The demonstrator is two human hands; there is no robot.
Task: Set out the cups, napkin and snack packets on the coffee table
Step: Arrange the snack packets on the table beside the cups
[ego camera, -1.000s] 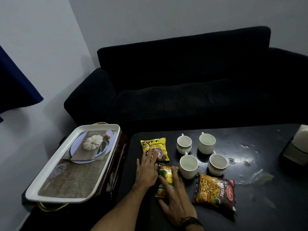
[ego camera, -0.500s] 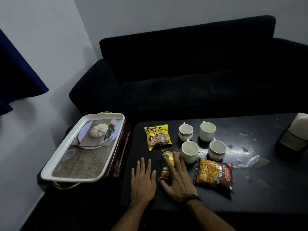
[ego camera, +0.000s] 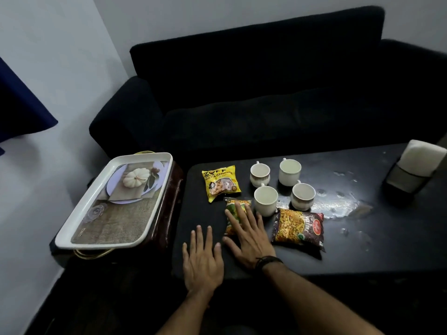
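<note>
On the black coffee table [ego camera: 362, 250] stand several white cups; the nearest cup [ego camera: 265, 200] is just right of a green snack packet [ego camera: 235, 209]. A yellow snack packet [ego camera: 221, 182] lies behind it, and a dark packet of yellow mixture [ego camera: 298, 228] lies to the right. My right hand [ego camera: 249, 235] lies flat, fingers spread, over the green packet. My left hand [ego camera: 202, 259] rests flat on the bare table near its front left corner, holding nothing. A white napkin [ego camera: 420, 159] stands in a dark holder at the table's far right.
A white tray [ego camera: 79, 234] with a pumpkin picture sits on a low brown stand left of the table. A black sofa [ego camera: 266, 93] fills the space behind. A wet shiny patch [ego camera: 343, 204] lies right of the cups.
My left hand has drawn back from the yellow packet to the table's near edge. My right hand stays on the green packet. The camera has tilted a little.
</note>
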